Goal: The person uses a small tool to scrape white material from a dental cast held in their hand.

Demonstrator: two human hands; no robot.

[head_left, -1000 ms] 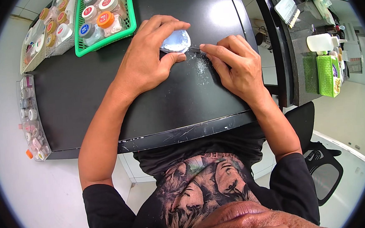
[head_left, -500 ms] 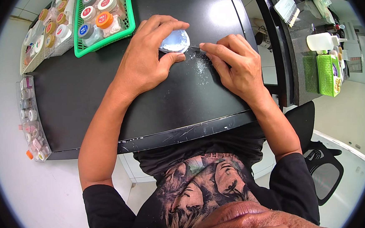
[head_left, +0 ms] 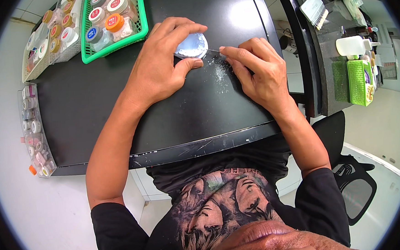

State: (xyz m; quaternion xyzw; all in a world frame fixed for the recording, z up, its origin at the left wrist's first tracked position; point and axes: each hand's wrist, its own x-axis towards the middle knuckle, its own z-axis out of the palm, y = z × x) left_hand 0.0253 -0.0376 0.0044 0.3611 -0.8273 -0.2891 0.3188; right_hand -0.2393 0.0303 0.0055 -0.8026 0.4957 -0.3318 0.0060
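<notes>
While hands work the white mould [head_left: 190, 46] — green basket [head_left: 112, 43] nearby.

Black surface [head_left: 93, 108], scuffed along its near edge. At eleven o'clock, green basket [head_left: 112, 44] of small jars with coloured lids. Just beside it toward ten, white tray [head_left: 36, 66] with more small jars. At nine, clear box [head_left: 35, 135] packed with little pots, at the surface's edge. At two o'clock, white brush [head_left: 315, 9] and white bottle [head_left: 352, 46] on a grey side counter. Green mesh holder [head_left: 354, 81] at three. Black office chair [head_left: 350, 180] at four.
</notes>
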